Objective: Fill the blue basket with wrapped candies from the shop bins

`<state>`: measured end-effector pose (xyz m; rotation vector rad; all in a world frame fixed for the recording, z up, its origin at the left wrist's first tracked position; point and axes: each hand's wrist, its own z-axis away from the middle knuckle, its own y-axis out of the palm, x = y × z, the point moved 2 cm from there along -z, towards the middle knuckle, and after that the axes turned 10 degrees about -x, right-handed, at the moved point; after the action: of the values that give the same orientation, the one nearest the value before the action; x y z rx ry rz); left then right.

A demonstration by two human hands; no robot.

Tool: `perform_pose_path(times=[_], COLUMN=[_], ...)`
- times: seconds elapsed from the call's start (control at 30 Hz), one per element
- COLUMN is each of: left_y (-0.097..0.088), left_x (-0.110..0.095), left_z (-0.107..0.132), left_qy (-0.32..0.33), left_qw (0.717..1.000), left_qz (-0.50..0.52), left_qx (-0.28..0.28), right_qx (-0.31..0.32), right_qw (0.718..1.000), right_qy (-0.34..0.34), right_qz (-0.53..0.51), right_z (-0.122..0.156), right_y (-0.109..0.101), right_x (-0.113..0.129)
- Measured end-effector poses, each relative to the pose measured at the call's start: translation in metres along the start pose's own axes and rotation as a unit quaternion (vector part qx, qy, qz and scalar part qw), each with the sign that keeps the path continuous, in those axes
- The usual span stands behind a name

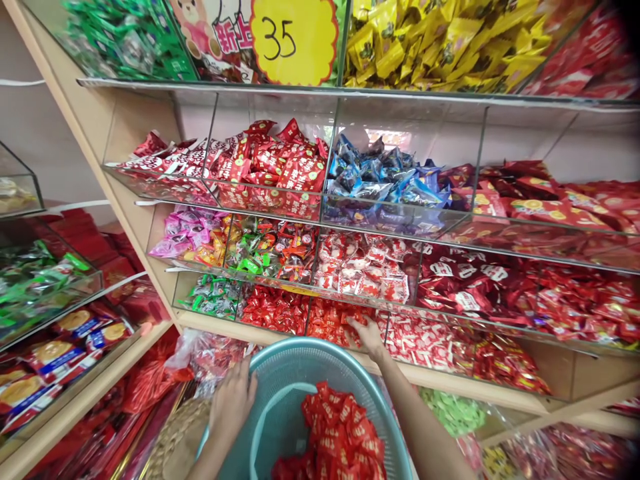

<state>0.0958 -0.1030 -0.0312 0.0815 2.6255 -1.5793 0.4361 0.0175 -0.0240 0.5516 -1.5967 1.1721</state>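
A side shelf (75, 400) at far left carries green packets (30, 283) above and biscuit packs (55, 350) below. Right of it, at the lower edge, a woven item (175, 433) lies under the person's left forearm, with a clear bag (215, 357) of sweets just behind it. The left grip (231, 400) rests on the near-left rim of a teal basket (293, 367), fingers curled over the rim and grasping it. The basket sits low in the middle of the view, below the main shelf (500, 390), and holds a heap of red sweets (340, 433) towards its right side. Above, the main shelf rises in tiers of clear bins: green sweets (125, 33) and a yellow "35" sign (294, 40) at the top, pink sweets (185, 230) on the third tier. The right grip (369, 335) reaches past the far rim of the basket into the lowest tier, into a bin of red sweets (330, 317). Its fingertips are buried among the wrappers; whether it is clenched or released cannot be told. Further right stand blue sweets (385, 177), yellow sweets (440, 47), and, under the shelf, a pale green bag (453, 410) beside the right forearm.
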Motion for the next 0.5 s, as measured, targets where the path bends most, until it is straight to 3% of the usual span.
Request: perform_pose_path(times=[0.23,0.5], left_y=[0.002,-0.002], left_x=[0.001,-0.001], left_z=[0.000,0.000], left_qy=[0.001,0.001], left_qw=[1.000,1.000], left_qz=[0.009,0.007], left_qx=[-0.001,0.008], right_qx=[0.014,0.070], right_qw=[0.977,0.912], right_qy=[0.079,0.165], right_qz=[-0.195,-0.369], right_z=[0.005,0.014], right_y=[-0.008,-0.011], right_x=[0.005,0.017])
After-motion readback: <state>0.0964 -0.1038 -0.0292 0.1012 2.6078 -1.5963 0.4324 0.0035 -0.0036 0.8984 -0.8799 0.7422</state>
